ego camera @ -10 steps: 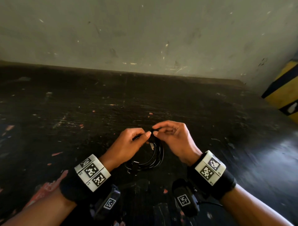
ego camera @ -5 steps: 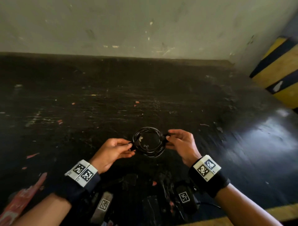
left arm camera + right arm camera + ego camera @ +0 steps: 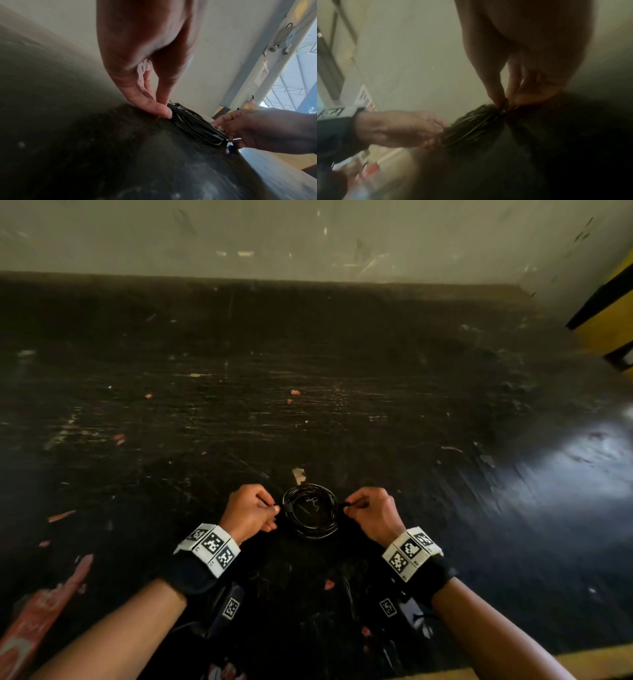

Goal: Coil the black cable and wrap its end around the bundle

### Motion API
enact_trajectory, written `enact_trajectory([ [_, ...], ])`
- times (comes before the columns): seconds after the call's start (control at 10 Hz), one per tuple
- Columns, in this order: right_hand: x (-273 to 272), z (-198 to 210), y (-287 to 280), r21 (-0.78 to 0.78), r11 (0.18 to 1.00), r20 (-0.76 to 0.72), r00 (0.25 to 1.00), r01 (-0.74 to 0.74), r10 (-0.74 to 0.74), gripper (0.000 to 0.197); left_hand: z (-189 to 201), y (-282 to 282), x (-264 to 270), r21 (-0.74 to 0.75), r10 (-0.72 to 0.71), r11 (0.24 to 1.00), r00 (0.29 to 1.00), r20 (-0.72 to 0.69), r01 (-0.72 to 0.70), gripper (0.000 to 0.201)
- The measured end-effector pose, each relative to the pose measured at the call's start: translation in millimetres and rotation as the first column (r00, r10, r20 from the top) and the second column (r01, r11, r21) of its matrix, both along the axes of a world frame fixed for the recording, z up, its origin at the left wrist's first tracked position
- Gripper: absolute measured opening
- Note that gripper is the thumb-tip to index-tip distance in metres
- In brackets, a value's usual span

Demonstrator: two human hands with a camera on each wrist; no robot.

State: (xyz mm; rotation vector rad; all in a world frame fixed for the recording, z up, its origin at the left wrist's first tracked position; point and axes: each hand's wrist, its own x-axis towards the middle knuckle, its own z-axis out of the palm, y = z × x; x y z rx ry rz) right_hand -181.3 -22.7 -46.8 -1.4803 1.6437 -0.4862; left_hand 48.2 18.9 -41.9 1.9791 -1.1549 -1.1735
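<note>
Evidently the bundle has come down since half a second ago: it was held just off the surface then, and now the black cable [image 3: 310, 511] lies as a flat round coil on the dark worktop [image 3: 342, 412], pinned between both hands near the front edge.

On the left, the left hand [image 3: 248, 513] has its grip clamped on the coil's left edge; the left wrist view shows thumb and forefinger pinching the stacked loops where they meet the surface.

At centre, several turns lie closely together, with the scuffed surface showing through the middle. Whether the cable's end is wound round the turns cannot be told from these views.

On the right, the right hand [image 3: 371, 513] has its grip pinched on the coil's right edge, fingertips closed on the strands.

Judgement: coiling appears finished and the bundle set down; the task looks near completion, pending confirmation of the end wrap.
</note>
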Motion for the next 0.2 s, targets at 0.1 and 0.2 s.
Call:
enact_trajectory([
  [0.1, -0.2, 0.1, -0.9, -0.010, 1.000, -0.007, 1.000, -0.029, 0.028, 0.009, -2.5, -2.0, -1.4, 0.008, -0.011, 1.000, 1.000, 0.014, 0.011, 0.010],
  [0.2, -2.7, 0.6, 0.0, 0.003, 0.999, 0.009, 0.999, -0.035, 0.035, 0.014, -3.2, 1.8, -1.4, 0.018, 0.024, 1.000, 0.999, 0.021, -0.025, 0.019],
])
